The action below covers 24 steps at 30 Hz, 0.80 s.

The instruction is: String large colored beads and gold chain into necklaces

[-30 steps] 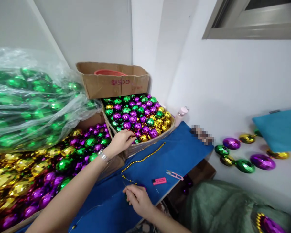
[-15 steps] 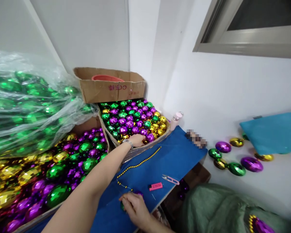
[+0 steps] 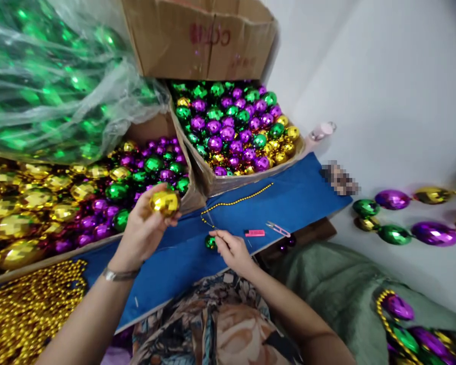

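Ball of shiny gold facets (image 3: 164, 203): one, in our left hand (image 3: 145, 229), fingers wrapped about it, held up before the brown cardboard box (image 3: 61, 259) of mixed metallic balls. String of small round gold beads (image 3: 228, 204): one, bent across the blue cloth-covered desk (image 3: 307, 185), near end running to our right hand (image 3: 233, 251), whose fingers are pinched together there. Faceted shiny green ball (image 3: 210, 242): one, just beside those fingers. Pink-handled metal snips (image 3: 279, 229): one, lying beyond. Risks, as we judge: the smooth gold ball could slip from a loosened grip; a slackened pinch could let beads slide off the strand.
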{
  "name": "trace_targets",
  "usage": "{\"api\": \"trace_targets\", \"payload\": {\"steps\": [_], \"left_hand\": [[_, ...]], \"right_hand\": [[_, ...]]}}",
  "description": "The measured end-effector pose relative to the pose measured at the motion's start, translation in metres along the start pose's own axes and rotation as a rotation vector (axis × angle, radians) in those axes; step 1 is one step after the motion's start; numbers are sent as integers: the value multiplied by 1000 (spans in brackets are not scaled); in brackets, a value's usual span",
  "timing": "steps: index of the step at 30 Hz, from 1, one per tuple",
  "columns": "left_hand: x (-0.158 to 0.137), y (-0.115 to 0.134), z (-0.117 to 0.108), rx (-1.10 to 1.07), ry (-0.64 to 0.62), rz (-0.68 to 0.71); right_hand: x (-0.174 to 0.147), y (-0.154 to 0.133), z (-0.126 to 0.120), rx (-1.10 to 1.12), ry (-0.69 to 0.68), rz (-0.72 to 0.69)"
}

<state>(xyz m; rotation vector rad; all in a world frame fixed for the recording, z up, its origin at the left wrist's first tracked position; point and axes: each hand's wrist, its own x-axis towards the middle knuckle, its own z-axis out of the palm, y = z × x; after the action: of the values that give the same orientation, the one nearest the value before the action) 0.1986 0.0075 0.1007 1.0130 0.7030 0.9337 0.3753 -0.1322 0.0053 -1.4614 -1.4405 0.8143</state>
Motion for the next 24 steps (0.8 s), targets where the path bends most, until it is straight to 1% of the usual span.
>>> {"api": "trace_targets", "payload": {"steps": [2, 4, 6, 9, 12, 14, 18, 24], "left_hand": [[-27, -14, -16, -43, 106, -33], [-48, -28, -27, -126, 189, -95], [-63, -38, -34, -221, 254, -166], [-74, -49, -42, -347, 352, -280], [-75, -55, -48, -442, 436, -337], [-74, -57, -53, -471, 460, -333], [-71, -59, -58, -483, 460, -308], [-73, -61, -61, -430, 457, -281]], "right_hand": [[-3, -1, 6, -136, -71, -144], [-7, 0, 13, -289, -151, -271], [-11, 3, 17, -398, -188, -325], [-15, 8, 17, -420, -183, -328], [-16, 11, 13, -403, -182, -336], [-16, 13, 12, -416, -204, -350], [-15, 12, 13, -449, -247, -373], [-14, 11, 16, -491, -250, -359]]}}
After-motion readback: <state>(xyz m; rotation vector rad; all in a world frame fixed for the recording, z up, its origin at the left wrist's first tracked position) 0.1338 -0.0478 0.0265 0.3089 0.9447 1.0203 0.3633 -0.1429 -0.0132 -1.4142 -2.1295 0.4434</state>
